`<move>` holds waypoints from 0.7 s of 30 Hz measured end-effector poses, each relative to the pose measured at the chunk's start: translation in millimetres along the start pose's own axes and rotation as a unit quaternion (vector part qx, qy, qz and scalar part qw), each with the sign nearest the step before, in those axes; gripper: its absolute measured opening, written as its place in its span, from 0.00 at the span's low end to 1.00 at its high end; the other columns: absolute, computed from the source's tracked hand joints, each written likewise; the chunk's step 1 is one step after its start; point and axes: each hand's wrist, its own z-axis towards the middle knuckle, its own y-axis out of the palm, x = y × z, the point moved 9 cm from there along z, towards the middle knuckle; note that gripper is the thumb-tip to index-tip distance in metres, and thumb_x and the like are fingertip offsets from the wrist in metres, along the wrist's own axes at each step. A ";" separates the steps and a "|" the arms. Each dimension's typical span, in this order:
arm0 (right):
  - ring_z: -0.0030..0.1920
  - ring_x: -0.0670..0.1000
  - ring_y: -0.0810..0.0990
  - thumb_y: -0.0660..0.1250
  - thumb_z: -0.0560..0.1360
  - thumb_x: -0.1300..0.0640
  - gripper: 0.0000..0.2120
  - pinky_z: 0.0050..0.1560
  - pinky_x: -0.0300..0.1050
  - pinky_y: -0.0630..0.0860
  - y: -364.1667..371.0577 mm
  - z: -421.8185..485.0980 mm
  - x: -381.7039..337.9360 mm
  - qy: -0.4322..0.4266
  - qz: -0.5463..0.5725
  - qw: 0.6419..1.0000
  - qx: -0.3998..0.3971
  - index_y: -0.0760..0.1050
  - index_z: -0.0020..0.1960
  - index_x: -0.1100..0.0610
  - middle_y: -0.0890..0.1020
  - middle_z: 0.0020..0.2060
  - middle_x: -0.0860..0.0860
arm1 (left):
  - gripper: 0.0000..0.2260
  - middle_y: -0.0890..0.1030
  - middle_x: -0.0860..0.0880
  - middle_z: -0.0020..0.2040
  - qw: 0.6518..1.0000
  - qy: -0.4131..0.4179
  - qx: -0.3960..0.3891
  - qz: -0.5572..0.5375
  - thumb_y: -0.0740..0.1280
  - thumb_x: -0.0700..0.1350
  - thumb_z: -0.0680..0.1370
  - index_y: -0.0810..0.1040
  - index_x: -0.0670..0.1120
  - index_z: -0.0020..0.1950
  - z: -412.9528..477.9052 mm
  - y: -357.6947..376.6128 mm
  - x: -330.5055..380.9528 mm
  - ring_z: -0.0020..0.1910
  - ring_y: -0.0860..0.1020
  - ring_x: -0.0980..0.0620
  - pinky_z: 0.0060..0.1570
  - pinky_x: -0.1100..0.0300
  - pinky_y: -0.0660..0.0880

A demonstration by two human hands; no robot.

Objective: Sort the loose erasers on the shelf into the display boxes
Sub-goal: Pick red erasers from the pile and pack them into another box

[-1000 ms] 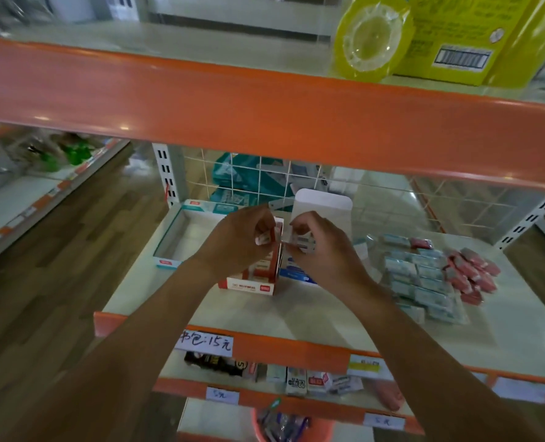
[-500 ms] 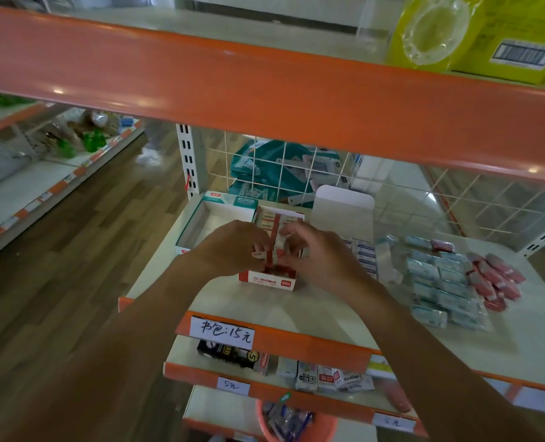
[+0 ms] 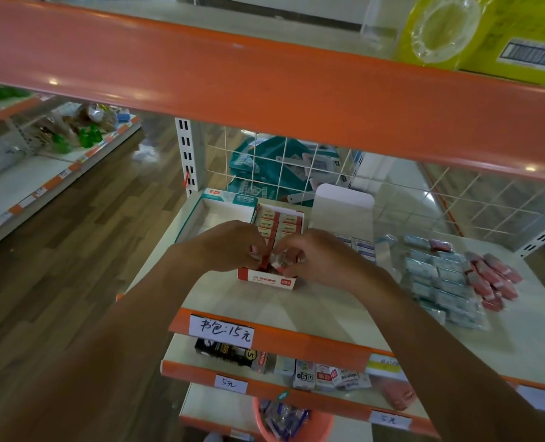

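A red-and-white display box (image 3: 266, 277) sits mid-shelf, its back rows filled with red-and-white erasers (image 3: 279, 223). Both hands meet over its front end. My left hand (image 3: 229, 247) has curled fingers at the box's front-left row, pinching a small eraser. My right hand (image 3: 315, 256) pinches a wrapped eraser (image 3: 279, 261) at the front-right row. A teal-and-white display box (image 3: 223, 199) stands to the left. A white-lidded box (image 3: 344, 205) holding blue-and-white erasers (image 3: 363, 247) stands to the right. Loose teal erasers (image 3: 436, 282) and pink erasers (image 3: 491, 279) lie in a pile on the right.
An orange shelf beam (image 3: 264, 78) hangs close above the hands. The shelf's orange front lip (image 3: 296, 342) carries a handwritten price tag (image 3: 221, 330). A wire grid (image 3: 296, 167) backs the shelf. Lower shelves hold small boxes (image 3: 315, 374); an orange bucket (image 3: 296, 425) sits below.
Both hands came down from above the red-and-white box to its front end, still close together. The camera view shifted so the shelf sits more to the right.
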 end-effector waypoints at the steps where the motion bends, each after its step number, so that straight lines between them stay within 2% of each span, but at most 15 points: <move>1: 0.48 0.46 0.78 0.74 0.71 0.55 0.18 0.50 0.43 0.78 1.4 0.9 -0.7 0.001 -0.001 1.000 -0.011 0.78 0.60 0.46 0.81 0.53 0.45 | 0.11 0.78 0.51 0.59 1.000 0.002 -0.006 -0.006 0.70 0.45 0.75 0.81 0.48 0.57 -0.2 0.5 -0.5 0.57 0.76 0.51 0.53 0.64 0.72; 5: 0.52 0.48 0.79 0.70 0.74 0.56 0.12 0.52 0.45 0.78 4.7 6.7 -0.4 0.008 0.018 0.999 -0.045 0.79 0.57 0.47 0.81 0.55 0.47 | 0.09 0.77 0.54 0.57 0.999 0.017 -0.040 -0.024 0.67 0.46 0.78 0.82 0.51 0.57 -1.6 7.8 -4.2 0.58 0.74 0.55 0.55 0.68 0.68; 8: 0.54 0.48 0.79 0.67 0.76 0.56 0.11 0.53 0.42 0.76 6.4 10.8 -2.2 0.008 -0.003 0.998 -0.059 0.79 0.57 0.48 0.80 0.57 0.47 | 0.07 0.76 0.57 0.53 0.999 0.016 -0.025 -0.039 0.68 0.45 0.77 0.83 0.52 0.53 -3.3 7.6 -9.8 0.54 0.73 0.59 0.52 0.73 0.68; 14: 0.51 0.46 0.78 0.68 0.76 0.56 0.10 0.51 0.39 0.75 14.6 17.6 -5.6 0.006 -0.040 0.996 -0.082 0.80 0.57 0.49 0.81 0.55 0.46 | 0.06 0.77 0.54 0.53 0.999 0.010 -0.007 -0.035 0.67 0.43 0.77 0.83 0.50 0.51 -2.9 6.5 -10.0 0.52 0.74 0.56 0.52 0.67 0.71; 17: 0.48 0.45 0.77 0.70 0.75 0.55 0.07 0.48 0.37 0.75 15.0 20.1 -0.6 0.021 -0.039 0.996 -0.071 0.80 0.52 0.50 0.81 0.51 0.45 | 0.07 0.76 0.54 0.54 0.999 -0.001 0.006 -0.047 0.66 0.43 0.78 0.82 0.50 0.54 -2.8 5.9 -10.8 0.52 0.75 0.55 0.50 0.67 0.72; 21: 0.49 0.49 0.80 0.72 0.72 0.50 0.09 0.46 0.40 0.76 14.6 25.2 5.6 0.041 -0.061 0.996 -0.054 0.78 0.51 0.51 0.80 0.47 0.46 | 0.09 0.78 0.51 0.59 0.999 -0.006 0.015 -0.043 0.65 0.42 0.79 0.81 0.49 0.57 -2.1 6.5 -8.1 0.55 0.76 0.53 0.49 0.67 0.72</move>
